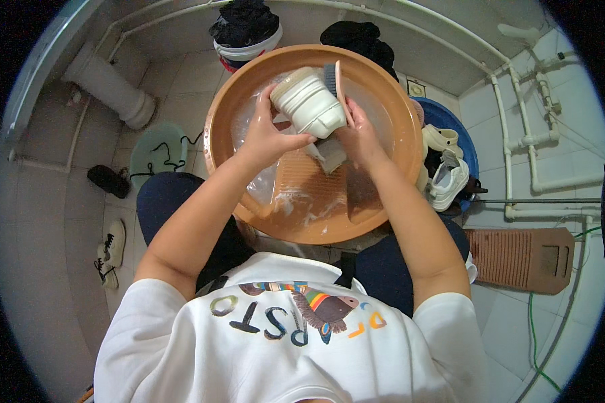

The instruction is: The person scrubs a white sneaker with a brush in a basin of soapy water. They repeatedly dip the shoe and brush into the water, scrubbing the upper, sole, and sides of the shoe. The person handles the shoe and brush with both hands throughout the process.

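Observation:
My left hand [267, 139] is closed around a white shoe [309, 107], its fingers along one side and the thumb underneath. Tilted, the shoe hangs over a large orange-brown basin [216, 134]. In my right hand [361, 140] is a scrub brush [339, 84] with a pinkish back and dark grey bristles, which face the shoe's right side at its upper end. Whether the bristles touch it I cannot tell. Below the shoe hangs a greyish-white flap [331, 156], partly hidden by my right hand. Sudsy water and a ridged washboard area [309, 185] show inside the basin.
At the right, a blue tub [470, 138] holds several shoes; a brown washboard [521, 258] lies nearby. On the left are a pale green basin [148, 151] with black laces, a black shoe [107, 181] and light sneakers [112, 248]. A white bucket [252, 48] stands behind.

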Motion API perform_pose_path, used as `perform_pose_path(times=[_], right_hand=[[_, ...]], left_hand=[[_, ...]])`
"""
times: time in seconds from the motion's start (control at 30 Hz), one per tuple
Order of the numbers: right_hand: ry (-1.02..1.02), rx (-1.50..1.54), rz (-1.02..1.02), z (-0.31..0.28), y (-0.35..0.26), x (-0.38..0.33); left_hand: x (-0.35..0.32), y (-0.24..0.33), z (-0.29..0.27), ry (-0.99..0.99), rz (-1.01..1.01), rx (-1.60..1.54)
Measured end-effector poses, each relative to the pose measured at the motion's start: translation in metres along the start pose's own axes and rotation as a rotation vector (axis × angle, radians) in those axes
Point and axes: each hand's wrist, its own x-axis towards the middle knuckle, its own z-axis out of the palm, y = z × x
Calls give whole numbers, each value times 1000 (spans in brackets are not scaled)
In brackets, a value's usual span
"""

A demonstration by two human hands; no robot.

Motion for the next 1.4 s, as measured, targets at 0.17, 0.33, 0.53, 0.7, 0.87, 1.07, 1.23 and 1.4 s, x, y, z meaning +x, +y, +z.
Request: perform_pose_path(times=[0.17,0.33,0.53,0.7,0.87,1.07,1.23,1.4], right_hand=[[185,-204,308,-50,65,12],[25,-573,-70,-27,52,-14],[-98,-1080,160,10,22,-12],[23,-842,160,-3,53,-6],[94,-1094,437,-67,76,7],[-109,-1435,746,-85,111,11],[24,-745,183,-41,75,17],[-374,-1096,137,39,-19,-20]], left_hand=[[-2,-10,-14,-10,30,-190],[-1,-11,-34,-200,-143,-277],[-15,11,-30,-119,-932,-653],[-24,-32,-19,-225,-849,-451],[-22,-35,-25,-292,-837,-594],[-20,-26,-23,-302,-918,-526],[-20,-54,-20,-315,-845,-544],[-12,-59,-21,-358,-866,-414]])
